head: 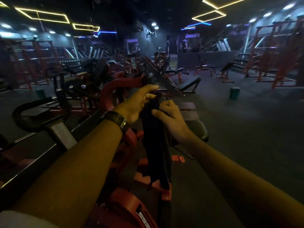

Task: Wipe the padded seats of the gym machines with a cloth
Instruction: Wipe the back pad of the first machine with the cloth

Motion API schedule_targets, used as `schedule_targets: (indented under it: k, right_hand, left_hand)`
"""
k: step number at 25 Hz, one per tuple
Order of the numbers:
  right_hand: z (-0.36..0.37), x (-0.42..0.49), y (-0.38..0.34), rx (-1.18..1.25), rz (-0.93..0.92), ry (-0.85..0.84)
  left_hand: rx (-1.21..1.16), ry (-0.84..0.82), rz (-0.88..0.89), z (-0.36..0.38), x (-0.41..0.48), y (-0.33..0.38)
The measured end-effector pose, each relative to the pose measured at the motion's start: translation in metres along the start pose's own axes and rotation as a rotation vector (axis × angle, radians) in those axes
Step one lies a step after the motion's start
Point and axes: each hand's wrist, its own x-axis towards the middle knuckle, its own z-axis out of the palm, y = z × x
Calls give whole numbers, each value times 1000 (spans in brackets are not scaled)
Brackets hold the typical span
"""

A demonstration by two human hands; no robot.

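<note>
The left hand [136,104] is raised in front of the person, thumb pressed against the fingers to pinch the top end of a dark cloth [156,145]. The right hand [166,113] is just beside it, fingers curled round the cloth's edge a little lower down. So both hands are clamped on the cloth, which hangs long and limp between the forearms, in the air and touching no seat. A dark wristband [117,120] sits on the left wrist. Just behind the right wrist is a black padded seat [199,129], part of the red machine frame [115,89] that curves up to the left of the hands and runs down beneath them. Farther off, an incline bench [190,81] stands on the dark floor [246,129]. A green bin [234,92] stands to its right, well apart from the hands. More red machines fill the dim far room, too blurred to tell apart.
</note>
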Motion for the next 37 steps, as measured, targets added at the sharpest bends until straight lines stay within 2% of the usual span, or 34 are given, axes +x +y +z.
schedule_targets:
  k: [3, 6, 8, 10, 12, 14, 17, 20, 23, 28, 34, 37]
  right_hand:
    - [-48, -27, 1, 188, 41, -116]
    - [-71, -45, 8, 245, 70, -17]
    - [-85, -51, 14, 419, 258, 9]
    - [-102, -51, 24, 497, 477, -146]
    - [-113, -49, 34, 513, 558, -324]
    - [-115, -42, 42, 662, 510, -358]
    - [-115, -19, 52, 831, 383, -247]
    - [-127, 13, 62, 896, 335, -223]
    - [-144, 43, 74, 878, 332, -192]
    - [-161, 87, 107, 961, 389, -176]
    - [-179, 142, 164, 913, 434, -181]
    - [-192, 172, 186, 909, 417, -228]
  left_hand:
    - [81, 18, 75, 36, -14, -13]
    - [30, 152, 81, 72, -25, -22]
    - [-33, 189, 108, 85, -29, -20]
    - [-46, 194, 140, 92, -34, -12]
    - [-25, 201, 172, 95, -31, -7]
    - [-30, 270, 189, 97, -23, -7]
    - [-197, 364, 226, 94, 0, -20]
    - [-401, 199, 123, 91, 21, -45]
    - [-274, 136, -58, 107, 41, -72]
    - [-557, 291, 102, 135, 94, -79]
    - [-252, 638, 155, 132, 152, -58]
    - [-299, 614, 112, 139, 174, -54]
